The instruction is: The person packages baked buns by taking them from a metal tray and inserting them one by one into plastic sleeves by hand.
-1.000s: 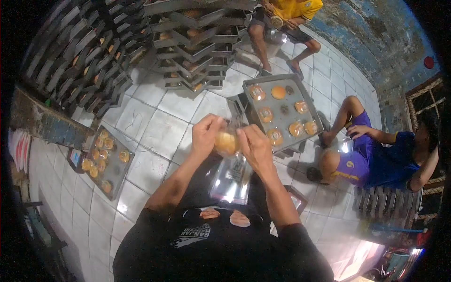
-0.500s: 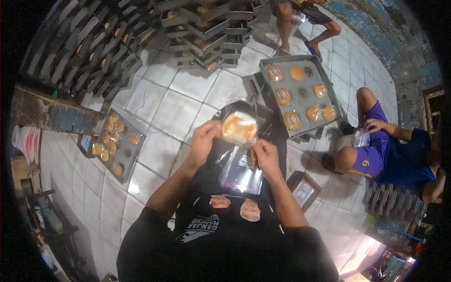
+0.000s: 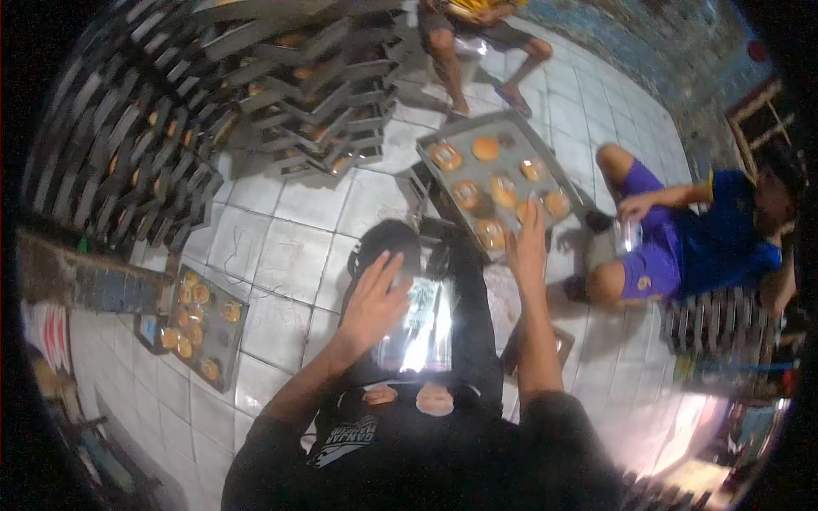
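Clear plastic shines on most of the buns point(image 3: 466, 194) on the grey metal tray point(image 3: 429, 175), so that batch looks largely wrapped, though one golden bun point(image 3: 486, 148) near the far end appears bare! Over at the left, the smaller tray point(image 3: 223, 368) carries a cluster of glossy buns too, and stacked trays point(image 3: 290, 128) rise behind with plenty more; wrapped or not, I can't tell.

And look at the hands: the right hand point(image 3: 530, 243) is out over the near edge of the big tray, fingers straight and close together, nothing visibly pinched, fingertips right at a bun point(image 3: 523, 212); contact is too blurred to call. Left hand point(image 3: 375, 300), fingers spread wide, gripping nothing, hovers by the upper left corner of the flat clear bags point(image 3: 417, 336) lying on the lap. Off to the right, a seated co-worker point(image 3: 652, 266) has bags point(image 3: 629, 236) close at hand.
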The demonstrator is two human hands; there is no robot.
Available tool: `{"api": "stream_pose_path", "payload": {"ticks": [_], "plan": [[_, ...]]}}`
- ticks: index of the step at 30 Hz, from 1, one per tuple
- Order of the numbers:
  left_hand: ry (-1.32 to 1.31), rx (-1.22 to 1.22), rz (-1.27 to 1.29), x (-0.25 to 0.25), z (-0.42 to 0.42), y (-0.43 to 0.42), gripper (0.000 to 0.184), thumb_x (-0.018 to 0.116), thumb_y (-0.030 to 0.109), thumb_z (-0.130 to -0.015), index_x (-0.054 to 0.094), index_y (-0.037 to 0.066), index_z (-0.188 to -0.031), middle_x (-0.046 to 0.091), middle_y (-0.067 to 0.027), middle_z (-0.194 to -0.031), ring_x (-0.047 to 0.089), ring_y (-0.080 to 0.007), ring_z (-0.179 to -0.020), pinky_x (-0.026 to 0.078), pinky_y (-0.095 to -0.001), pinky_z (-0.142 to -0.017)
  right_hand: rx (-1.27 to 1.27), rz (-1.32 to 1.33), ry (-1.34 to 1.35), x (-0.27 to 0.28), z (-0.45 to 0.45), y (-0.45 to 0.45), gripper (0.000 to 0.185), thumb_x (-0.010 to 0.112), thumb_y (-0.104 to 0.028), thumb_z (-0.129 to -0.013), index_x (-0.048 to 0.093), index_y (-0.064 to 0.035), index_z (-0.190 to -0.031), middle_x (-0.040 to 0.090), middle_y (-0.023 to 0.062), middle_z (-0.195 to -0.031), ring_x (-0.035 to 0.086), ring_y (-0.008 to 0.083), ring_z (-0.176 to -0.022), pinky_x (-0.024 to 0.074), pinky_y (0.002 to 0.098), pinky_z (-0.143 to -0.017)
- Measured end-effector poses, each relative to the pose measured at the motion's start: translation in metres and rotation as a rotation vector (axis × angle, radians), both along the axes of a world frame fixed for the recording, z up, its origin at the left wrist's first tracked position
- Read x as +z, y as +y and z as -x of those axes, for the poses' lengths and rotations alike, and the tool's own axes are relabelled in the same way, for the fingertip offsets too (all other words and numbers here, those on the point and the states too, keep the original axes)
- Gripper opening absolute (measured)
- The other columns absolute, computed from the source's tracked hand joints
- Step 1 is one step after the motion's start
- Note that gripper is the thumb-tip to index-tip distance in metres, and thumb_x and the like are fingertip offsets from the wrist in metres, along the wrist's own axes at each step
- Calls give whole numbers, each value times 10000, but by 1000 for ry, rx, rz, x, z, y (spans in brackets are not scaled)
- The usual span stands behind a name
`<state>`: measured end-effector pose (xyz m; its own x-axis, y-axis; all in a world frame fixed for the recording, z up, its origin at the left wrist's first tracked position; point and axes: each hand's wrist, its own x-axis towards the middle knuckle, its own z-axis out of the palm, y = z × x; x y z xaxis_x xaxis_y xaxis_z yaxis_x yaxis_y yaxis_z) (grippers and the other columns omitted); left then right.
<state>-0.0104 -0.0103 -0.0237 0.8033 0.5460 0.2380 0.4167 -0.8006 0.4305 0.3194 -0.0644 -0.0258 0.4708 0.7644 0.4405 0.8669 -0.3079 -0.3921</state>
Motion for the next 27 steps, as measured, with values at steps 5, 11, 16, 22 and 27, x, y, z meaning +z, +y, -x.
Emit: {"api": "stream_pose_path", "payload": {"ticks": [5, 11, 16, 22, 27], "plan": [[-17, -140, -71, 4, 18, -4, 334, 750, 161, -860, 728, 93, -1186, 441, -199, -1561, 398, -435, -1447, 390, -514, -1158, 577, 145, 384, 19, 84, -60, 511, 717, -156, -908, 548, -11, -1369, 561, 237, -1377, 517, 425, -1298, 373, 478, -1143], [-394, 53, 340, 36, 1, -21, 265, 731, 169, -899, 734, 41, -1131, 625, -205, -1366, 622, -330, -1256, 540, -439, -1010, 638, 182, 347, 86, 104, -85, 195, 759, -51, -824, 692, -30, -1006, 643, 116, -939, 644, 319, -934, 499, 420, -965], [-238, 62, 1202, 34, 0, 18, 160, 636, 139, -991, 712, 2, -957, 739, -105, -831, 692, -154, -651, 580, -305, -628, 396, 170, 1407, 24, -8, -57, 218, 706, -154, -933, 689, -61, -1130, 714, 90, -972, 682, 232, -822, 554, 356, -758], [-829, 544, 1358, 14, -41, 63, 264, 549, 210, -1050, 625, -43, -1060, 739, -163, -935, 711, -178, -779, 564, -299, -728, 221, 577, 949, -89, -104, 20, 393, 688, -348, -975, 693, -72, -1255, 725, 73, -976, 671, 158, -830, 550, 329, -801], [-622, 591, 1172, -9, -50, 58, 358, 525, 291, -1077, 635, -50, -1074, 724, -145, -833, 697, -193, -699, 565, -307, -672, 196, 325, 1055, -146, -166, 143, 300, 678, -313, -995, 706, -27, -1079, 706, 33, -936, 674, 152, -878, 546, 313, -820]]}}
